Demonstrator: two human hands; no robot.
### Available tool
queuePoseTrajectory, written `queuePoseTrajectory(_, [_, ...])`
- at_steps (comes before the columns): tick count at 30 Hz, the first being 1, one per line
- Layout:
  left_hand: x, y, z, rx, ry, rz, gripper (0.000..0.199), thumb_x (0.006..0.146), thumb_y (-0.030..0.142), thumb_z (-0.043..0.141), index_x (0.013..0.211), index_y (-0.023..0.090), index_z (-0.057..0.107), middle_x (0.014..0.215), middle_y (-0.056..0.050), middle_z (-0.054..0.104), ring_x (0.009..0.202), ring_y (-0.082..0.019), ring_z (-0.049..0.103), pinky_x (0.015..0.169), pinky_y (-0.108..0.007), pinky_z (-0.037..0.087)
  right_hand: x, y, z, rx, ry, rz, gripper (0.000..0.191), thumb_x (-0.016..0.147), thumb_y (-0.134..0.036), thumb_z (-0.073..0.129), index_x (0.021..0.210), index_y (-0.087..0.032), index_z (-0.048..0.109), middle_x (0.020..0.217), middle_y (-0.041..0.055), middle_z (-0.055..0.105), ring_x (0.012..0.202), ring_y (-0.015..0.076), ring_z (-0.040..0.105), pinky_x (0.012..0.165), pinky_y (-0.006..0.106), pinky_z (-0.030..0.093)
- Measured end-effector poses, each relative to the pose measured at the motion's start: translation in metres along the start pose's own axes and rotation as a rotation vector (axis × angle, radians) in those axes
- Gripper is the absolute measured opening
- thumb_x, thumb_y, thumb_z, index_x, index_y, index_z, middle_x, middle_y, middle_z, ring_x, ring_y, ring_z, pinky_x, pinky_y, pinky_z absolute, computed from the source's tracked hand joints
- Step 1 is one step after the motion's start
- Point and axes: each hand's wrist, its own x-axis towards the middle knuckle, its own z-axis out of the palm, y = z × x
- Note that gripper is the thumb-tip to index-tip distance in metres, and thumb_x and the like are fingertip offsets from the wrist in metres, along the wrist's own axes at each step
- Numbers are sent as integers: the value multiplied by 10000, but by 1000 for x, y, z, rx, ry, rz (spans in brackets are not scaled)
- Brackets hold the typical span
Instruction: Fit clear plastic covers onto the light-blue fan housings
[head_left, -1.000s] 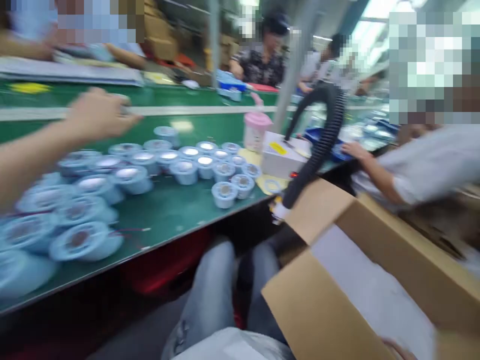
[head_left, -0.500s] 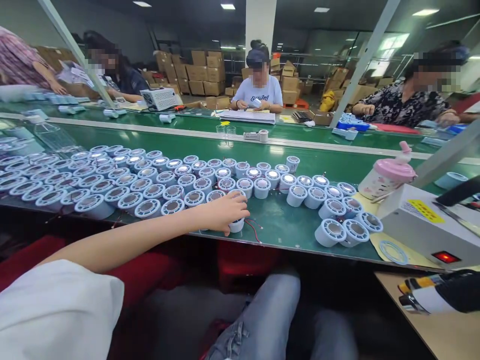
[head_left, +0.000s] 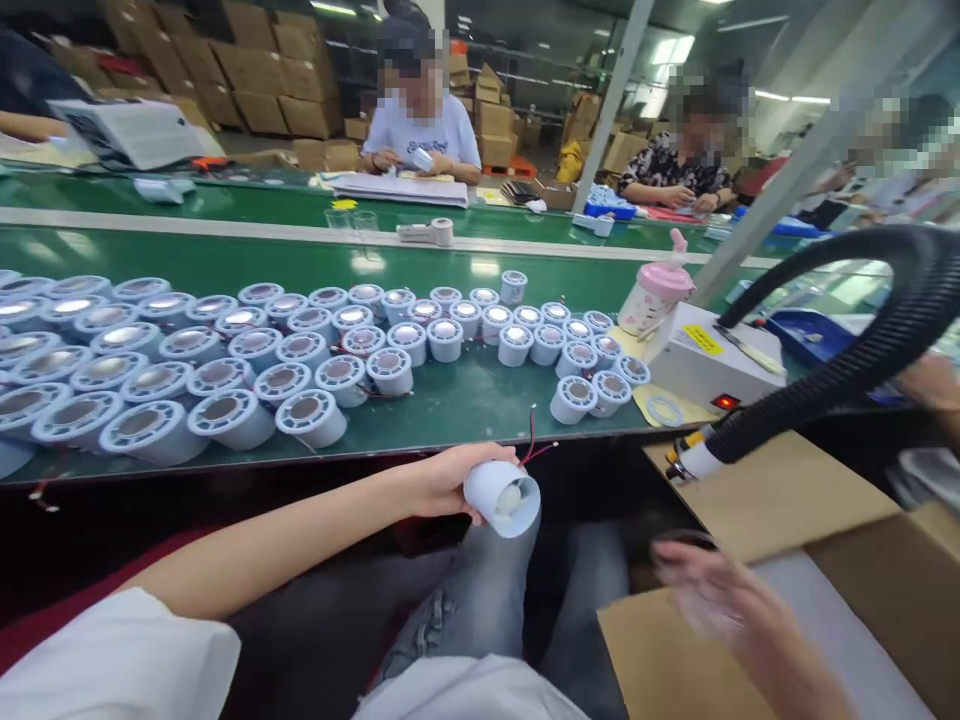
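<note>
Head view: blue housing (head_left: 493,492) sits gripped in left hand (head_left: 451,480); right hand (head_left: 724,592) blurred, hold unclear.

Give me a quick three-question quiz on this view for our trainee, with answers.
1. Which hand grips the light blue housing?
2. True or false: the switch on the white box is lit green.
3. Where is the open cardboard box?
A) to the person's left
B) to the person's right
C) up on the green bench

Key:
1. The left hand.
2. False; the switch on the white box is lit red.
3. B.
</note>
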Motion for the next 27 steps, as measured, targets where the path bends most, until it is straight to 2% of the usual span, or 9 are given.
queuePoseTrajectory(2, [14,-7,12,78,-140,-54,357,799,480,508,854,136,584,681,-14,545,485,-96,467,331,-168,320,7,-13,32,-283,-119,-318,394,814,-455,616,1151,-255,655,1289,131,566,1180,322,541,940,455,503])
queuePoseTrajectory(4, [19,-8,20,183,-226,-77,307,801,432,526,824,140,619,649,-1,531,467,-91,433,323,-170,282,18,-29,60,-590,-82,-580,464,815,-308,624,1276,-282,577,1281,133,551,1161,314,543,950,481,494])
queuePoseTrajectory(6, [17,-6,26,386,-205,0,250,819,378,531,800,152,634,667,2,540,535,-105,467,398,-184,342,28,-40,78,-845,-19,-673,493,810,-194,599,1293,-285,564,1257,149,547,1114,332,549,880,512,520])
queuePoseTrajectory(9, [7,-4,32,811,-77,278,221,864,330,503,881,170,656,827,-15,585,759,-148,541,676,-243,443,35,-42,87,-1000,21,-605,429,760,-80,601,1145,-265,645,1249,150,544,1070,348,546,772,502,549])
queuePoseTrajectory(11, [1,-6,34,946,6,400,228,879,326,507,973,183,657,925,-35,580,849,-169,547,785,-278,432,34,-40,86,-903,-31,-521,323,723,-67,639,982,-258,666,1269,113,529,1083,324,544,786,471,550])
queuePoseTrajectory(14, [0,-14,35,911,100,492,259,851,365,586,1047,201,625,988,-46,568,897,-179,551,811,-290,438,31,-38,85,-604,-127,-382,81,747,-218,693,800,-235,633,1236,72,525,1090,269,558,859,414,521])
queuePoseTrajectory(18, [10,-28,30,774,143,613,575,643,458,789,1135,224,606,1019,-49,542,911,-188,550,814,-307,461,27,-43,86,-304,-97,-245,255,889,-369,526,728,-207,640,1102,81,557,1003,219,589,808,326,497])
queuePoseTrajectory(23, [23,-39,23,784,27,725,615,615,461,806,1170,257,636,1097,-83,532,1041,-234,530,922,-371,441,27,-44,85,-115,-4,-150,322,855,-402,555,629,-185,634,963,79,580,790,178,580,590,252,474])
queuePoseTrajectory(27, [21,-41,27,667,-136,631,675,669,385,789,1287,260,547,1214,-102,587,1105,-252,553,926,-369,460,29,-41,78,72,14,-79,338,797,-398,643,539,-180,619,906,75,626,825,200,611,608,266,523])
